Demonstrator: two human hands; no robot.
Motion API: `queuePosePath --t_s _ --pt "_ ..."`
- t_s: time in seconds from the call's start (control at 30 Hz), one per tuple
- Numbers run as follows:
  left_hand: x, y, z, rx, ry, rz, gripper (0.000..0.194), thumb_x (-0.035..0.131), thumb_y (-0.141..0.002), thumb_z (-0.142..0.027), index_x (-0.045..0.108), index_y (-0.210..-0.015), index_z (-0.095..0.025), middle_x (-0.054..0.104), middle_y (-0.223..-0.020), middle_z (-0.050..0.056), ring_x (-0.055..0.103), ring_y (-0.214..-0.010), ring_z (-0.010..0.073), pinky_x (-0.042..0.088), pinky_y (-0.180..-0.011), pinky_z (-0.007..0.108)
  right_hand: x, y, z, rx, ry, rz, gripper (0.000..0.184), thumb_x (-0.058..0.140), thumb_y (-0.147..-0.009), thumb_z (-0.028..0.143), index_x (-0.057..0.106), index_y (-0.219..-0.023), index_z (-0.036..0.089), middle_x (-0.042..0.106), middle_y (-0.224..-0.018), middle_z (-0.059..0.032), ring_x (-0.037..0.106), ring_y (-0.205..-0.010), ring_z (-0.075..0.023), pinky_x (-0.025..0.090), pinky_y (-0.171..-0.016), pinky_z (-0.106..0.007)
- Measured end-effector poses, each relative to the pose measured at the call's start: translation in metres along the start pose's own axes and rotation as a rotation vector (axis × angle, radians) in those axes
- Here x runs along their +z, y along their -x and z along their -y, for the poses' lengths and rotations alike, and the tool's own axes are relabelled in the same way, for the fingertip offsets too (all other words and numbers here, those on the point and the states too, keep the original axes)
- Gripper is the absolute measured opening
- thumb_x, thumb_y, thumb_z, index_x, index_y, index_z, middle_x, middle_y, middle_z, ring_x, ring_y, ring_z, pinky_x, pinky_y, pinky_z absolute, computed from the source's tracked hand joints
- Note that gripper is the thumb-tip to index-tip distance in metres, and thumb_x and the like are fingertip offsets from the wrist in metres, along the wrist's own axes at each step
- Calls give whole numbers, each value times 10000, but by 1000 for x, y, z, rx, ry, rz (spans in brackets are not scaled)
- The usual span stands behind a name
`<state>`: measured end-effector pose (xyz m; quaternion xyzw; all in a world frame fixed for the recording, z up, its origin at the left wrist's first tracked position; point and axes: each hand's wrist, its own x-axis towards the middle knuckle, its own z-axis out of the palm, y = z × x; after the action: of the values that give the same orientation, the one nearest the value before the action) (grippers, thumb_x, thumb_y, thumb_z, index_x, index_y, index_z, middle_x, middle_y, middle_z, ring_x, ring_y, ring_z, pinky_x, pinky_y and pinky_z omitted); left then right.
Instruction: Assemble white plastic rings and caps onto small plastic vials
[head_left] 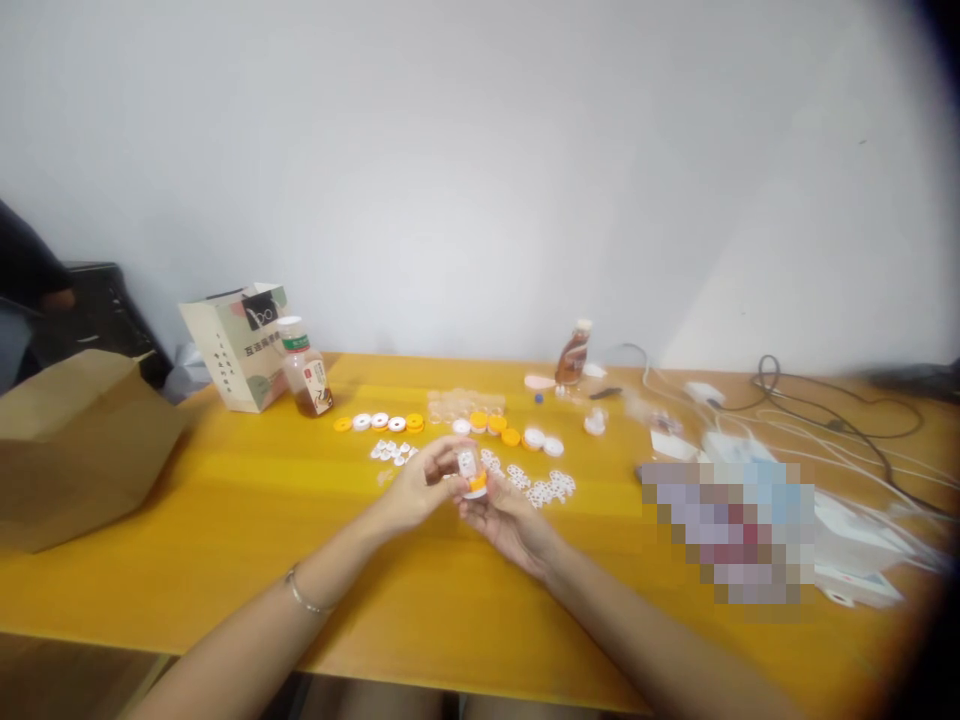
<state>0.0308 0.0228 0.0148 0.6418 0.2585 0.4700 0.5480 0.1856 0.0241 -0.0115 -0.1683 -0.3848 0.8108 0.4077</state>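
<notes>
Both my hands are closed around a small clear container with an orange and white base [472,470], held upright above the table. My left hand [421,488] grips it from the left, fingers at the clear top and thumb low on the side. My right hand [513,524] supports the base from the right and below. Just behind lie a row of orange and white round caps [380,421], small white pieces [391,452] and a pile of white ring-shaped parts [551,488]. Clear cups [465,402] stand further back, blurred.
On the left are a brown paper bag [82,440], a printed gift bag [238,355] and a drink bottle [306,375]. A brown bottle [574,355] stands at the back. White cables [795,425] and a pixelated patch [727,530] occupy the right. Another person's hand [58,299] shows far left.
</notes>
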Motion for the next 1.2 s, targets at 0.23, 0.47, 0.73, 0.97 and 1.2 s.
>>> queuePosePath --t_s 0.23,0.47,0.73,0.97,1.2 --pt "4 2 -1 26 60 54 396 582 -736 -286 435 -1084 -169 554 -833 55 508 -590 83 427 -550 208 4 3 -1 13 -101 42 237 661 -672 300 550 -852 193 602 -793 -5 563 -729 -109 437 -705 -242" --pt "4 1 1 17 41 17 435 603 -716 -284 435 -1104 -185 554 -912 68 540 -679 116 439 -607 230 5 3 -1 30 -144 52 192 649 -684 268 551 -833 198 587 -786 7 549 -710 -94 434 -687 -225" --pt "6 -1 7 102 -226 -183 368 642 -668 -199 476 -996 -169 531 -898 45 499 -856 149 386 -787 261 3 -2 -7 -162 -3 0 173 665 -675 231 503 -727 199 559 -800 16 526 -775 -100 394 -811 -267" --pt "5 -1 9 64 -375 -262 357 653 -642 -240 460 -937 -175 532 -857 22 504 -835 151 395 -764 270 3 -2 -1 -137 67 -9 159 612 -713 241 501 -825 223 574 -861 -8 541 -853 -146 390 -830 -322" --pt "11 5 18 188 -839 -139 320 600 -694 -270 480 -981 -196 528 -936 46 485 -883 185 389 -791 314 -2 -7 0 -203 554 -131 264 672 -628 299 465 -773 222 569 -771 23 534 -745 -142 412 -711 -280"
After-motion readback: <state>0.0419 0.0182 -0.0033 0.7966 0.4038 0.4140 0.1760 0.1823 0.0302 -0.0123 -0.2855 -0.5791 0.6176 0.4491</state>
